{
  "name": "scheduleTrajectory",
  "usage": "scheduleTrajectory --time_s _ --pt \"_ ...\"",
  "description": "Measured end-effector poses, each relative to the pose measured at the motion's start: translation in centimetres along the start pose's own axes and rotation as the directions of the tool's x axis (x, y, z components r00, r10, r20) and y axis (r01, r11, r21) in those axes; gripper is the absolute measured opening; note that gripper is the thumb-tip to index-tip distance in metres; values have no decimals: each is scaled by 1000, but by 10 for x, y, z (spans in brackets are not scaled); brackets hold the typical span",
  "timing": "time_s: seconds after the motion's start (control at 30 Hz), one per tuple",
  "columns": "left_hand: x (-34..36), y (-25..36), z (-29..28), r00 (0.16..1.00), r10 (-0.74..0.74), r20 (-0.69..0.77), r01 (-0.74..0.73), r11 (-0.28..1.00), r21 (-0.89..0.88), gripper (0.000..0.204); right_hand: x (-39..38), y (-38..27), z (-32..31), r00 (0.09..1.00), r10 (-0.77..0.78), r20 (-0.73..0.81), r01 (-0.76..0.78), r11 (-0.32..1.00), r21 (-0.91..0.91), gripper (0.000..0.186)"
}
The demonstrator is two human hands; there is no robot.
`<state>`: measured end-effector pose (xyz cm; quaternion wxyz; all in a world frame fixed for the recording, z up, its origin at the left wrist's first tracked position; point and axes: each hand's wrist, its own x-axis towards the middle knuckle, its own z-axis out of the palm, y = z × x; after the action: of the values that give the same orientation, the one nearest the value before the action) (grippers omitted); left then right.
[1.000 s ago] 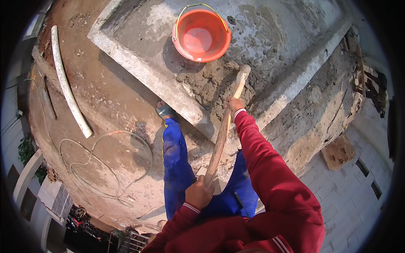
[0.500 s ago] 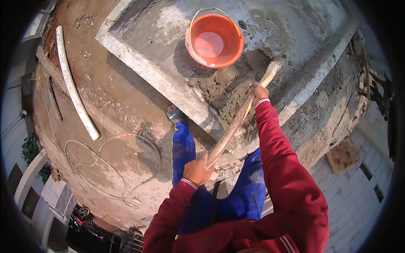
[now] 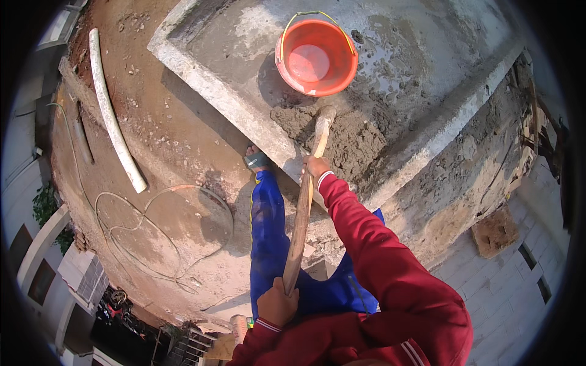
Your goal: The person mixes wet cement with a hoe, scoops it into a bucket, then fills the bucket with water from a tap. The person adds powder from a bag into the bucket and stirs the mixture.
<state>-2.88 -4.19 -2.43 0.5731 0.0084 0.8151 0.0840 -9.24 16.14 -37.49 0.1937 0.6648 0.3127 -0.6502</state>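
Over trough [image 3: 207,90], handle [image 3: 302,216] aslant, forward-right

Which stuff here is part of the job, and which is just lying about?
In use:
- long wooden handle, in the left hand and right hand
- wet grey mix
- low-walled concrete basin under it
- orange bucket, probably

Lying about:
- white pipe
- thin hose
- brown block

light: bright, sunny | ground: brown dirt [image 3: 145,91] | right: pale paving [image 3: 488,302] | left: pale wall [image 3: 22,198], dark window [image 3: 41,282]
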Motion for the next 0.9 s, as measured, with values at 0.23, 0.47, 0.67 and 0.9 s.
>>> scheduleTrajectory --time_s 0.23,0.47,0.67,0.9 --pt "-66 -32 48 988 48 148 -56 997 50 33 -138 -2 -94 991 -130 -19 130 957 261 10" --pt "85 31 76 943 319 -91 -330 927 -176 38 13 -88 -135 883 -389 -261 363 921 -144 9" --pt "-49 -15 69 990 36 137 -46 996 73 38 -59 58 -120 998 20 -52 -10 983 181 8" --pt "15 20 88 919 374 121 -378 926 5 36 -87 -45 -222 911 -321 -260 386 885 260 11"
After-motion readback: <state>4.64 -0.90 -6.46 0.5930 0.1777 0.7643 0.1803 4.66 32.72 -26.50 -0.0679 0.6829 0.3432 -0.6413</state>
